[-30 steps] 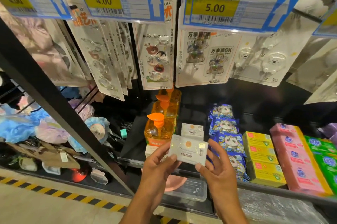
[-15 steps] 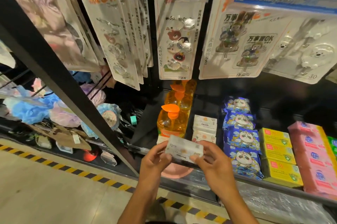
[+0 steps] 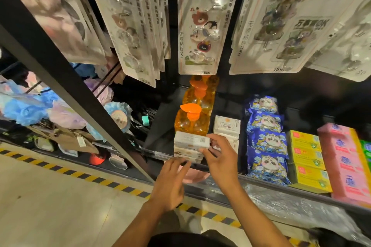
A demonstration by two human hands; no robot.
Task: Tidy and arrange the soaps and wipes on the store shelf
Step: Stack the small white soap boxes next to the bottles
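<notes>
Step in hand, as I read it: seating the top soap box [image 3: 191, 141] square on the stack [image 3: 188, 154] of matching white boxes. The stack is at the near edge of the shelf [image 3: 152, 153], just in front of the orange pump bottle [image 3: 191, 120].

To do it well:
- Lower it flat, not corner-first, & line its long edge up w/ the boxes under it so nothing overhangs the near lip.
- Label side should prob. face out like the rest.
- The stack is right at the edge, so any nudge should go away from me, not toward me. Too hard tho & it bumps the bottle.
- Let go only once it lies flat.

Hands: my right hand [image 3: 218, 158] pinches the right end of the top soap box, thumb & fingers curled round it. The box looks approx. level; touching the one below or just above it, can't tell. My left hand [image 3: 172, 180] is spread, fingers mostly straight, tips against the low part of the stack at the shelf lip. It holds nothing, just steadying I'd say.

Just right of this stands a second stack [image 3: 226, 126] of white boxes. Further right are the blue wipes packs [image 3: 267, 140], in a row running near to far, apart from both hands.
</notes>
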